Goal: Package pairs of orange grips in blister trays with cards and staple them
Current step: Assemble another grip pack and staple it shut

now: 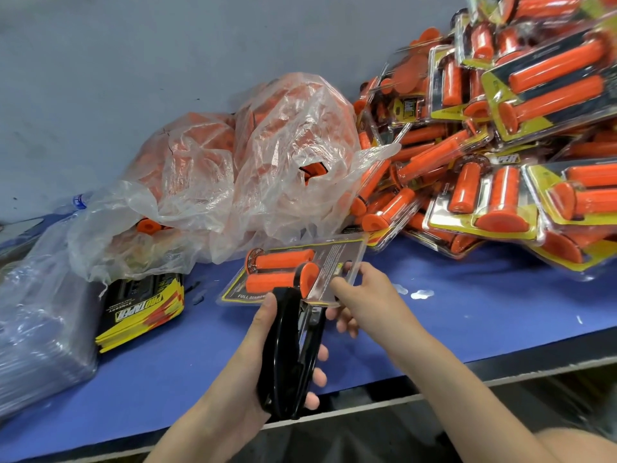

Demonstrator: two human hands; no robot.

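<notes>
My left hand [263, 342] grips a black stapler [287, 349], whose jaws close over the near edge of a blister pack [337, 262]. Two orange grips [277, 272] lie side by side inside that clear tray over a yellow and black card. My right hand [364, 295] pinches the pack's right end, thumb on top and fingers underneath, and holds it just above the blue table [467, 315].
A heap of finished packs [500, 135] fills the right back. Clear bags of loose orange grips [267, 155] sit behind the pack. A stack of yellow cards [140, 309] and a bagged stack of empty trays [40, 312] lie at left. The table's front edge runs below my wrists.
</notes>
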